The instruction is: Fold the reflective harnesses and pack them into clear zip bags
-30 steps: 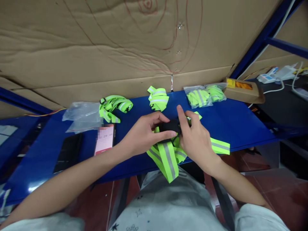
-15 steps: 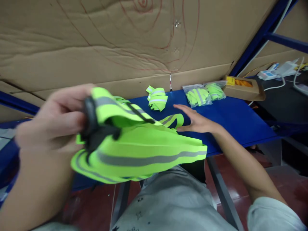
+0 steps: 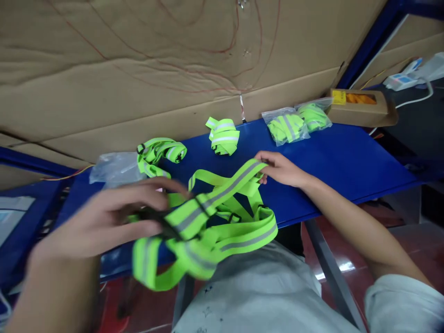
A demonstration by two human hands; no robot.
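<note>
A neon-yellow reflective harness (image 3: 239, 180) with a grey stripe and black buckles lies loosely looped along the front of the table, some loops drooping over the edge. My left hand (image 3: 114, 212), slightly blurred, is closed around its black buckle end at the left. Between thumb and fingers of my right hand (image 3: 282, 169) the far end of one strap is pinched. That strap runs fairly straight between both hands. Beyond my left hand lies another loosely coiled harness (image 3: 161, 152). A rolled harness (image 3: 224, 136) rests near the back of the table.
Two clear bags (image 3: 286, 127) with folded neon straps lie at the back right, beside a cardboard box (image 3: 360, 108) with an orange window. A crumpled empty plastic bag (image 3: 116, 169) is at the left. A cardboard wall (image 3: 138, 92) rises behind the blue table (image 3: 329, 162).
My left hand has lowered the harness towards the table, and its loops have spread out. My right hand, open before, has closed on a strap. The coiled harness at the left shows more fully.
</note>
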